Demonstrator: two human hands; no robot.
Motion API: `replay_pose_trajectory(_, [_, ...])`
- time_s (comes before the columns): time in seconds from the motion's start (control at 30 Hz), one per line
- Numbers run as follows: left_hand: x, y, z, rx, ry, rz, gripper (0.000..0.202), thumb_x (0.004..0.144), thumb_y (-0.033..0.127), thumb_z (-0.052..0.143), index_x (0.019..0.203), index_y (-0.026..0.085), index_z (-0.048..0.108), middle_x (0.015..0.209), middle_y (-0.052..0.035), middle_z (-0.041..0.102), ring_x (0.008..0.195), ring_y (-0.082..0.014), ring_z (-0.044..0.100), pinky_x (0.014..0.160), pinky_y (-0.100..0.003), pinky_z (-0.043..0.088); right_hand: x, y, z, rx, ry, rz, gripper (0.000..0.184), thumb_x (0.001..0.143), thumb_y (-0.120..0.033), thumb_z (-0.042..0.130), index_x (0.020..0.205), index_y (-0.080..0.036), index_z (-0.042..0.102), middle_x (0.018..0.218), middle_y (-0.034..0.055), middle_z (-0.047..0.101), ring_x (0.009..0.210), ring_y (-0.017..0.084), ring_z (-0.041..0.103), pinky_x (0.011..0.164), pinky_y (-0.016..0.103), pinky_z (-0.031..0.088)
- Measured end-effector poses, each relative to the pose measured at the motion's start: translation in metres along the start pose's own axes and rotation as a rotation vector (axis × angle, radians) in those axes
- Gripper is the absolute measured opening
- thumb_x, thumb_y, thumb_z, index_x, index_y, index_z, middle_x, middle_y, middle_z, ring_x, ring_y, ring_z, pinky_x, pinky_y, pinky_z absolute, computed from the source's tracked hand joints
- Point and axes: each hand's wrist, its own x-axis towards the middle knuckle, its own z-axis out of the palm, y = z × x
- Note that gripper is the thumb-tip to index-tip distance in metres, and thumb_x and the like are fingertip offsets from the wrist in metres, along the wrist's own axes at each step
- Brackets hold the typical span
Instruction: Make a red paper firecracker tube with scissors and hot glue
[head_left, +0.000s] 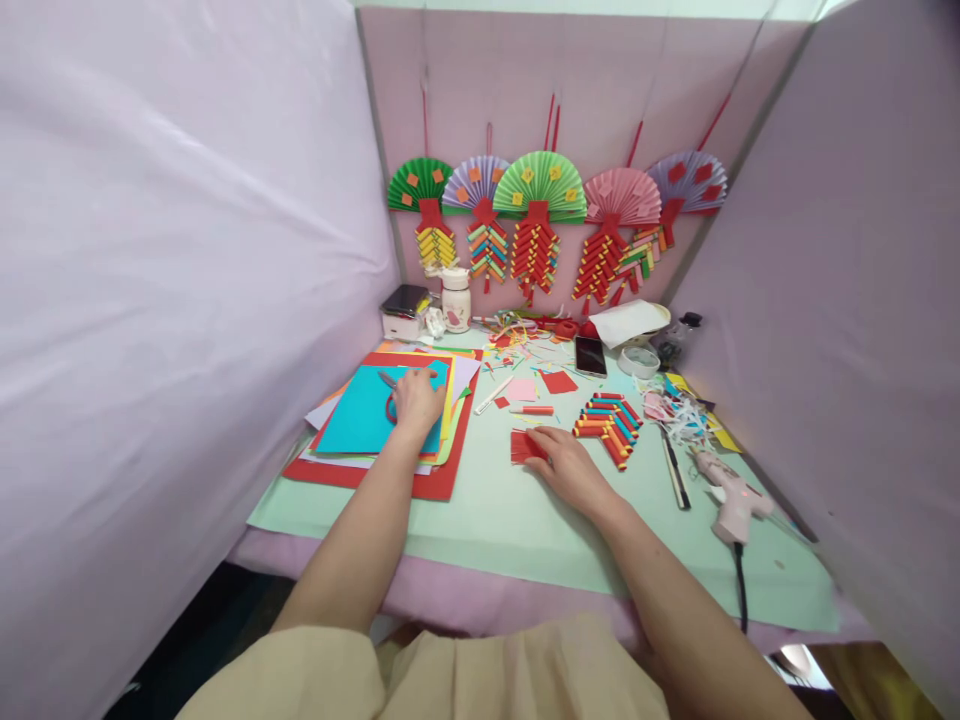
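Note:
My left hand (418, 400) lies over the stack of coloured paper, its fingers closed about the red-handled scissors (391, 408). The blades point up and left, and one handle loop shows beside the hand; the other is covered. Under them is a blue sheet (352, 412), top of the pile. My right hand (566, 462) grips a small red paper piece (519, 447) with a finely cut fringe, close to the table surface. Just right of that hand sits a chevron of rolled paper tubes (611, 425) in red, blue and yellow.
Paper scraps (517, 335), a phone (590, 356), a tape roll (639, 362) and a white bottle (455, 300) stand toward the back. A glue gun (739, 500) with a cord and a dark-handled tool (675, 470) lie right. Paper fans (540, 185) hang behind.

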Motion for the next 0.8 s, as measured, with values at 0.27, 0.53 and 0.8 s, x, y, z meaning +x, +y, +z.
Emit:
replay_pose_trajectory(0.27, [-0.002,-0.006,0.005,0.112,-0.104,-0.027,0.035,0.082,0.034,0.054,0.114,0.024,0.064,0.122,-0.0111,0.060,0.119,-0.0294,0.051,0.103,-0.046,0.036,-0.005,0.008,-0.003,0.137,-0.186,-0.118,0.041,0.089,-0.013,0.039,0.118,-0.029,0.063,0.134,0.0034,0.056,0.132,0.020,0.043,0.113,0.057,0.014])
replay_pose_trajectory(0.53, [-0.007,-0.003,-0.005,0.190,-0.048,-0.092,0.037,0.080,0.037,0.053,0.112,0.022,0.064,0.136,-0.0147,0.049,0.133,-0.0362,0.034,0.107,-0.059,0.024,-0.003,0.002,-0.009,0.167,-0.052,-0.140,0.023,0.090,-0.025,0.051,0.105,-0.026,0.068,0.125,0.0068,0.060,0.117,0.023,0.053,0.101,0.045,0.037])
replay_pose_trajectory(0.8, [-0.008,-0.003,-0.009,0.238,-0.211,-0.134,0.047,0.075,0.049,0.054,0.114,0.024,0.060,0.141,-0.0159,0.042,0.130,-0.0413,0.033,0.098,-0.062,0.032,-0.004,-0.002,-0.009,0.133,-0.060,-0.104,0.019,0.089,-0.028,0.056,0.105,-0.024,0.067,0.116,0.0063,0.062,0.110,0.022,0.053,0.097,0.041,0.038])
